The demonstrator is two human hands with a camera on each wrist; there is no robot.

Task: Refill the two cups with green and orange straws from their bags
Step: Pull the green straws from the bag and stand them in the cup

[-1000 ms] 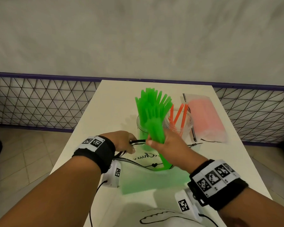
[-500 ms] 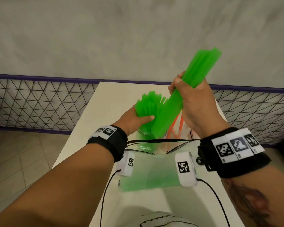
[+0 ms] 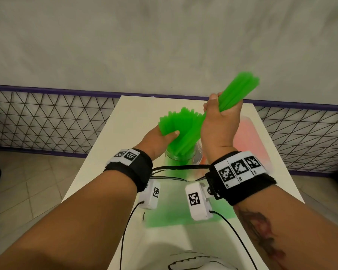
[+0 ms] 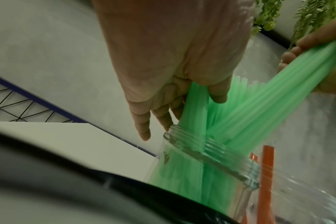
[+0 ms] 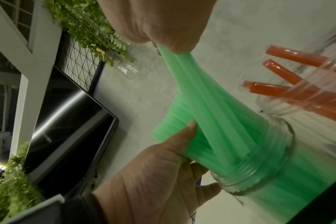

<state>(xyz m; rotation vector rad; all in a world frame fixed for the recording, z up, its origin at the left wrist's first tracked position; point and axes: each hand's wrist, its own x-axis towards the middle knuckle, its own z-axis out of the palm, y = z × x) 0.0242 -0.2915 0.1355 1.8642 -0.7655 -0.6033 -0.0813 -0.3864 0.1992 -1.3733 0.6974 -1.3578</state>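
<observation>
A clear cup (image 3: 176,155) full of green straws (image 3: 176,121) stands mid-table. My left hand (image 3: 169,134) holds those standing straws aside, thumb on one side and fingers on the other (image 4: 199,97). My right hand (image 3: 219,108) grips a tilted bundle of green straws (image 3: 244,84), whose lower ends reach into the cup's mouth (image 5: 259,159). Just right of it, the second clear cup (image 5: 316,50) holds a few orange straws (image 5: 284,72); my right wrist hides most of it in the head view. The green straw bag (image 3: 176,207) lies flat under my wrists.
A pink-orange straw bag (image 3: 250,137) lies on the right side of the white table (image 3: 129,121). A wire mesh fence (image 3: 47,121) with a purple rail runs behind the table below a grey wall. Black cables hang from the wrist cameras over the green bag.
My right hand has lifted the bundle out of the bag and tipped its lower ends into the green cup. My left hand has left the bag and taken hold of the standing straws.
</observation>
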